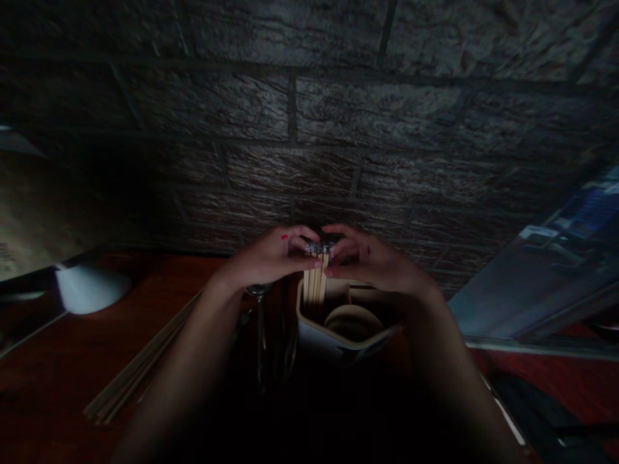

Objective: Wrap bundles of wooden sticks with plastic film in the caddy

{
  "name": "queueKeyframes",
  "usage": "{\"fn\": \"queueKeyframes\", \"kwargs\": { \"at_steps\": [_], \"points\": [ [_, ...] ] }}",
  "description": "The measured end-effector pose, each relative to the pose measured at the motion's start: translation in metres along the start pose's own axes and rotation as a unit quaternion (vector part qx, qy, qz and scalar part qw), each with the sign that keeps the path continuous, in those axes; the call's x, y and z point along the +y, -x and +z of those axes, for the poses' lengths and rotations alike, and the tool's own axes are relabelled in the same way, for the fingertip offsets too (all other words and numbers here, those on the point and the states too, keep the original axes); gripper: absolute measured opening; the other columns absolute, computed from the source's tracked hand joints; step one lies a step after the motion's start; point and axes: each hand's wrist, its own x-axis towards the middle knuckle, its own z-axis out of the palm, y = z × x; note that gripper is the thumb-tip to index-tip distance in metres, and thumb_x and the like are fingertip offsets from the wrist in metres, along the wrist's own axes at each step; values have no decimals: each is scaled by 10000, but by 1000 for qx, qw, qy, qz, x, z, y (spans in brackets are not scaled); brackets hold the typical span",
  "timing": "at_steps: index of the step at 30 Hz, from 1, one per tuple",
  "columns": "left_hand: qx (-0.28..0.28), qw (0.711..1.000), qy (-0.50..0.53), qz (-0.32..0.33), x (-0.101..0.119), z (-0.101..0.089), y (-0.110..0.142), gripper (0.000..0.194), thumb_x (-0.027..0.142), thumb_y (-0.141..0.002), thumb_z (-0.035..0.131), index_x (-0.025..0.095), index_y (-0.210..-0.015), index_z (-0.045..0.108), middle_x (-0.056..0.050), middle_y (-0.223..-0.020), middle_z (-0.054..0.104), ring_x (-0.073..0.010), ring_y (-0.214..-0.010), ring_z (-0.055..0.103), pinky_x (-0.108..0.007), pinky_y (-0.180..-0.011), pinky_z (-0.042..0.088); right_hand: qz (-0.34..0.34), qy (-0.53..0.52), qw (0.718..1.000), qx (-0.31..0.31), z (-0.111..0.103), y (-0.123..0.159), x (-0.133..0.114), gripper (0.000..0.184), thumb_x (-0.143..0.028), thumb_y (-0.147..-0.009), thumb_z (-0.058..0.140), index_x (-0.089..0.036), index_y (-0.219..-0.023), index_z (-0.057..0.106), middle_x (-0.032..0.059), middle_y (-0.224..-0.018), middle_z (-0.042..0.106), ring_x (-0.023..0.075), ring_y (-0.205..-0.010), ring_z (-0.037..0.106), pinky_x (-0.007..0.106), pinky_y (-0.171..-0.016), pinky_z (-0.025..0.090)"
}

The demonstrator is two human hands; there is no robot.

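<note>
A bundle of pale wooden chopsticks [315, 289] stands upright with its lower ends inside a light box with compartments [333, 339]. Clear, shiny plastic wrap [319, 247] covers the top of the bundle. My left hand [273, 258] pinches the wrapped top from the left, thumb across the front. From the right, my right hand [374, 261] grips the same top with curled fingers. A round cup-like piece [355, 317] sits in the box beside the chopsticks. Metal utensils [261, 341] lie just left of the box, partly in deep shadow.
Long thin sticks [142, 364] lie on the reddish-brown wooden surface [43, 380] to the left. Farther left is a white cone-shaped object [91, 290]. A brick-patterned wall [309, 116] rises close behind. At right stands a bluish translucent panel [512, 290], with a dark round object [541, 412] below.
</note>
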Motion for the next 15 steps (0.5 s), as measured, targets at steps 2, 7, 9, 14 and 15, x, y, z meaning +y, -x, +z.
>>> {"fn": "queueKeyframes", "kwargs": {
  "at_steps": [2, 7, 9, 14, 15],
  "points": [
    [5, 1000, -5, -1, 1, -1, 0, 392, 267, -754, 728, 146, -1105, 604, -38, -901, 734, -165, -827, 684, -285, -747, 525, -1, -1, 1000, -7, 0, 0, 0, 690, -148, -715, 746, -185, -1317, 412, 1, -868, 701, 135, -798, 678, 268, -743, 521],
    [23, 999, -23, 12, 3, -4, 0, 410, 314, -767, 718, 146, -1121, 599, -52, -948, 741, -176, -873, 687, -307, -801, 525, 2, 13, 1000, -1, 0, 2, -1, 691, -162, -721, 748, -196, -1326, 417, 9, -866, 710, 150, -813, 685, 286, -756, 531],
    [36, 999, -36, 10, 5, -5, 1, 389, 334, -785, 699, 148, -1112, 599, -54, -957, 745, -180, -889, 692, -310, -812, 525, 3, 20, 1000, 3, 1, 2, -2, 700, -159, -723, 746, -194, -1337, 412, 16, -878, 711, 154, -824, 684, 293, -766, 532],
    [74, 996, -48, 5, 11, -4, 2, 415, 387, -805, 676, 132, -1123, 600, -72, -942, 747, -195, -888, 697, -312, -789, 529, -1, 23, 1000, 20, 0, 2, -2, 711, -162, -729, 742, -207, -1354, 406, 9, -885, 698, 152, -834, 684, 304, -787, 545],
    [79, 996, -47, 8, 11, -4, 2, 420, 393, -808, 674, 131, -1127, 602, -73, -934, 746, -195, -881, 696, -311, -784, 529, -1, 28, 999, 29, 0, 1, -1, 709, -170, -731, 743, -205, -1355, 410, 10, -886, 696, 152, -834, 681, 306, -793, 545]
  ]
}}
